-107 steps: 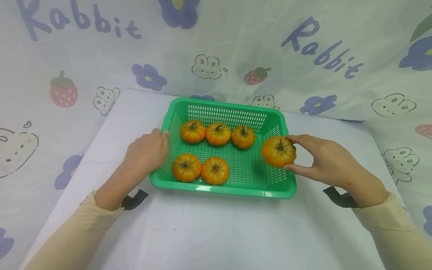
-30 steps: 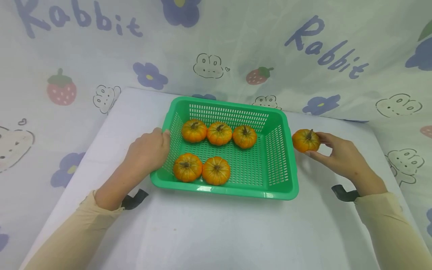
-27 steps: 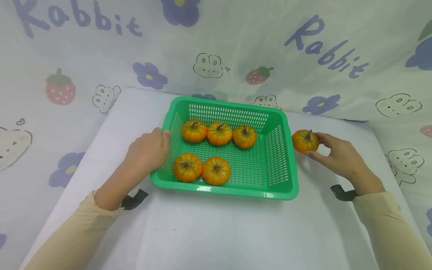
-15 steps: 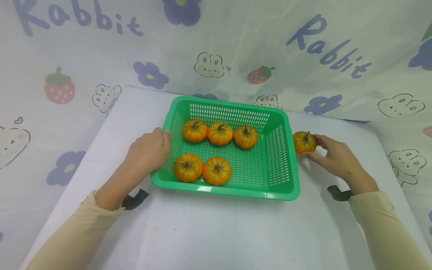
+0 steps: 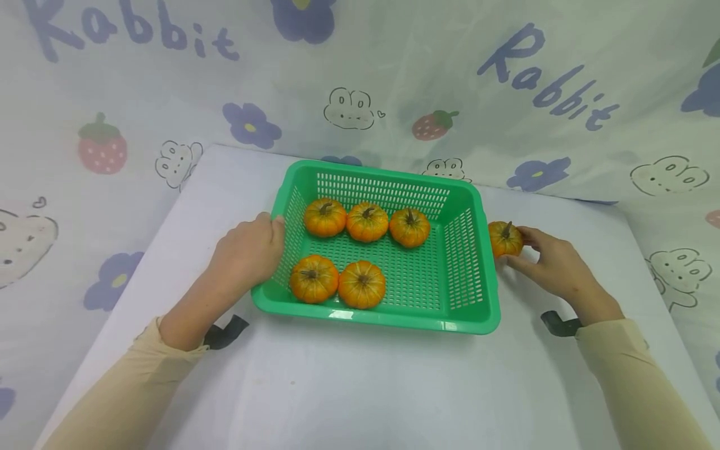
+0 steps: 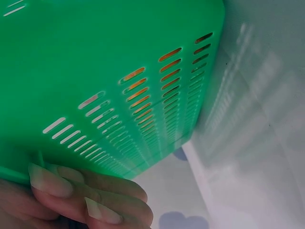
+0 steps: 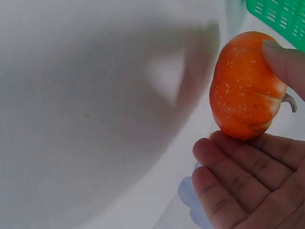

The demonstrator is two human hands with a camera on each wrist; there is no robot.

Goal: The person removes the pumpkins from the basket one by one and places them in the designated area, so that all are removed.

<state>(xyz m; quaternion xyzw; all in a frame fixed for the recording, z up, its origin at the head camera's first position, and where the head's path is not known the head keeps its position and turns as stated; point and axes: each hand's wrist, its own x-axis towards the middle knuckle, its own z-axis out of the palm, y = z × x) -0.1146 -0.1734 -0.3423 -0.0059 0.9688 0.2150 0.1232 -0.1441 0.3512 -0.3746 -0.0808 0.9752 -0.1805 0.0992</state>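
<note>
My left hand grips the left rim of a green plastic basket; in the left wrist view its fingers curl under that rim beside the slotted wall. Just outside the basket's right wall, my right hand pinches a small orange pumpkin with a brown stem. In the right wrist view the thumb lies on one side of this pumpkin and fingertips on the other. Inside the basket are three pumpkins along the back, among them a middle one, and two near the front left, including one.
A white-covered table carries the basket. Behind and beside it hangs a pale cloth printed with rabbits, strawberries and flowers. Within the basket, bare floor shows at the front right.
My right hand has carried the pumpkin from over the basket's right end to outside it, then lately a little leftward and nearer me, close to the wall. The left hand keeps its grip.
</note>
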